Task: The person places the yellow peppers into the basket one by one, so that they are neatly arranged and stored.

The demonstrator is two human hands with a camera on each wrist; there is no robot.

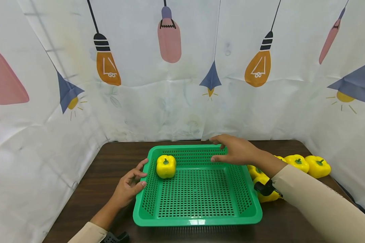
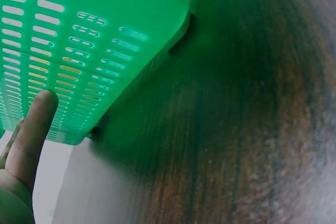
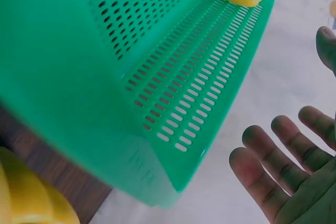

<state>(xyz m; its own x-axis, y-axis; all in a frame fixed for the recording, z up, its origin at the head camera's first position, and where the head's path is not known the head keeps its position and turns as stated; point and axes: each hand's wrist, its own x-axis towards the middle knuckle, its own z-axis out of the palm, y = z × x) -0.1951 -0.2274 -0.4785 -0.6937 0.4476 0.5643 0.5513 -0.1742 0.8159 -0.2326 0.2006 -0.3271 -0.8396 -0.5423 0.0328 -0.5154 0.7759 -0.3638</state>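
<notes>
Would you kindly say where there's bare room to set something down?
In the basket, the floor right of its pepper is bare; so is the table left of the basket, beyond the left hand. Other peppers crowd the basket's right side.

One table [image 1: 118,158]; one basket [image 1: 170,222]; one pepper [image 1: 166,168] inside, at least five peppers [image 1: 317,167] outside.

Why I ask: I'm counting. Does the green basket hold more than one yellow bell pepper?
No, the head view shows only one yellow bell pepper inside the green basket, near its far left corner.
</notes>
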